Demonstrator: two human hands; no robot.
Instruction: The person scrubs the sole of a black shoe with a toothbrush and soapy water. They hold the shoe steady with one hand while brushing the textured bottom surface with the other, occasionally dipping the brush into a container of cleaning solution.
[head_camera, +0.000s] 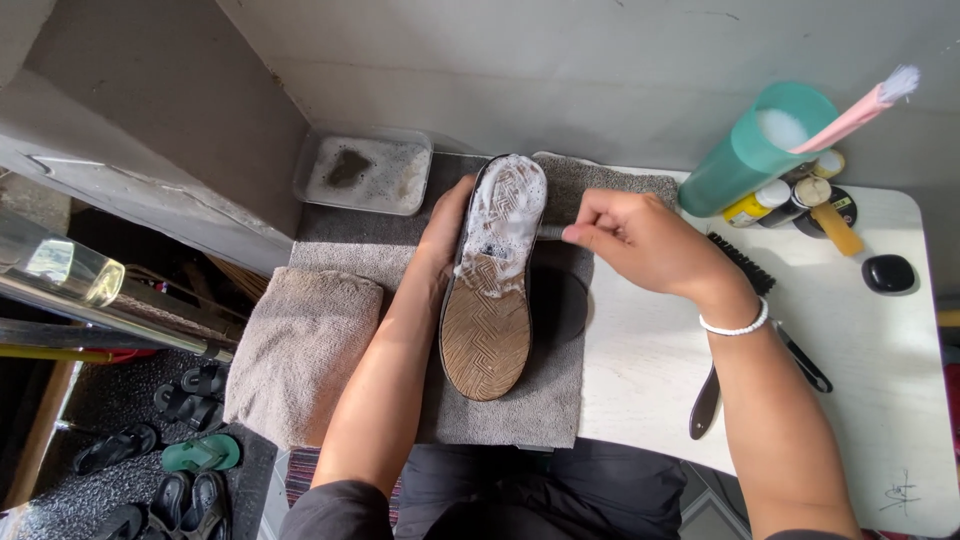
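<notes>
A shoe (490, 300) lies sole-up on a grey towel (545, 400); its brown patterned sole is covered with white foam over the far half. My left hand (443, 225) grips the shoe's left side near the toe. My right hand (640, 240) is closed on a small brush (549, 232), whose tip touches the foamy part of the sole. A white bead bracelet (735, 325) is on my right wrist.
A clear tub of soapy water (365, 172) stands at the back left. A folded towel (300, 350) hangs at the left edge. On the white table (880, 400) stand a teal cup (755, 150) with a pink brush, small bottles (800, 195), a black brush (745, 265). Sandals (190, 455) lie on the floor.
</notes>
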